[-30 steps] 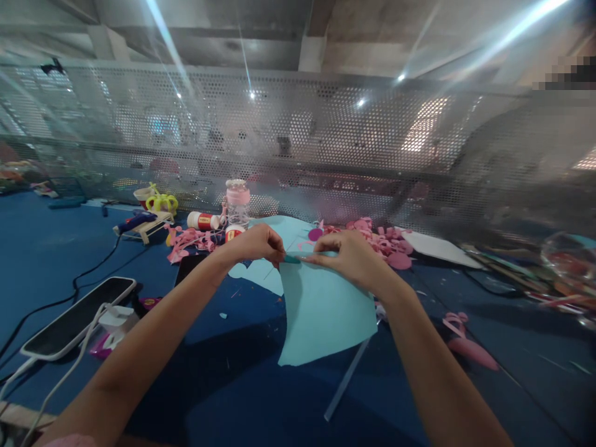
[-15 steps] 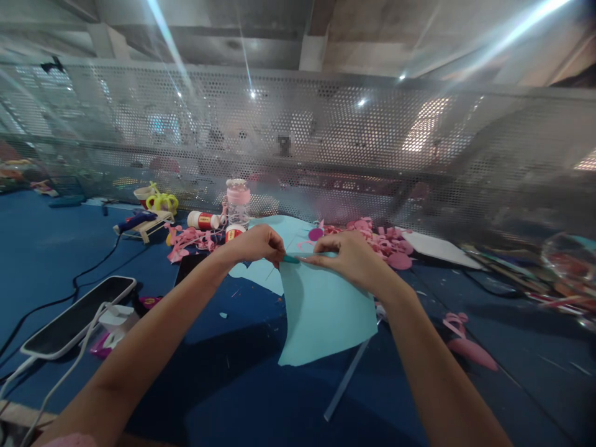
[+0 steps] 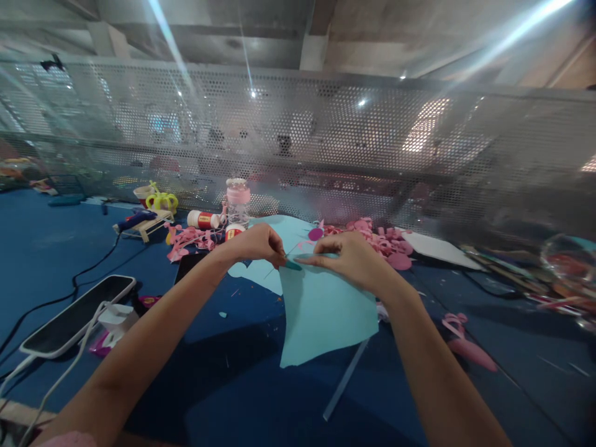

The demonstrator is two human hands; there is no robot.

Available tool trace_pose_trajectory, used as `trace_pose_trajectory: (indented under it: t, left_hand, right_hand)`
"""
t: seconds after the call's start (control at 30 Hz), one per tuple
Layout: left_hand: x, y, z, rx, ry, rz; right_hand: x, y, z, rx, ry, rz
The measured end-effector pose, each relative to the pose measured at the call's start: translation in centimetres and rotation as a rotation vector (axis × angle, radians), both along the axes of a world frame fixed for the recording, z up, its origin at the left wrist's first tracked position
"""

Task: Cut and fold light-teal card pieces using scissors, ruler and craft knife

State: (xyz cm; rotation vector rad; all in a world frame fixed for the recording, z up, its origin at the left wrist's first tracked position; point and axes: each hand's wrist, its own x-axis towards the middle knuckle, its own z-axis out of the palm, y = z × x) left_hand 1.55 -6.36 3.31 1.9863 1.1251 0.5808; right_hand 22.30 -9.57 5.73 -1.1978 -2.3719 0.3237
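A light blue sheet of paper or foam is raised before me, its lower edge curving down over the table. My left hand is closed in a pinch at the sheet's top left corner, where a small darker teal strip or curled edge shows. Pinched along the top edge, thumb and finger together, is my right hand. Whether the teal bit is part of the sheet I cannot tell. More light blue sheet lies behind the hands, with a magenta disc near it.
Pink cut scraps lie behind my right hand. To the left are a glue gun, a phone with a charger, and a clear bottle. A translucent stick lies in front. Perforated metal stands behind.
The teal bit between my fingertips has turned and dipped slightly at its right end. My left fingertips have shifted a little; the sheet has barely moved.
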Motion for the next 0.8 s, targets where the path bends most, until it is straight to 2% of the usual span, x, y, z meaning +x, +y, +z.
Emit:
trace_pose_trajectory:
  t: [0.5,0.63,0.7,0.8]
  left_hand:
    - [0.2,0.2,-0.5,-0.099,-0.139,-0.050]
    - [-0.6,0.8,-0.9,-0.161,-0.083,-0.127]
    - [-1.0,1.1,-1.6,-0.208,-0.040,-0.154]
    - [-1.3,1.2,-3.5,-0.218,0.062,-0.132]
  right_hand:
    - [0.5,0.6,-0.4,-0.048,0.043,0.030]
    - [0.7,1.1,-0.5,-0.154,-0.049,-0.007]
    - [0.6,1.2,-1.6,-0.247,-0.111,-0.008]
    - [0.2,0.6,-5.3,-0.334,-0.101,-0.022]
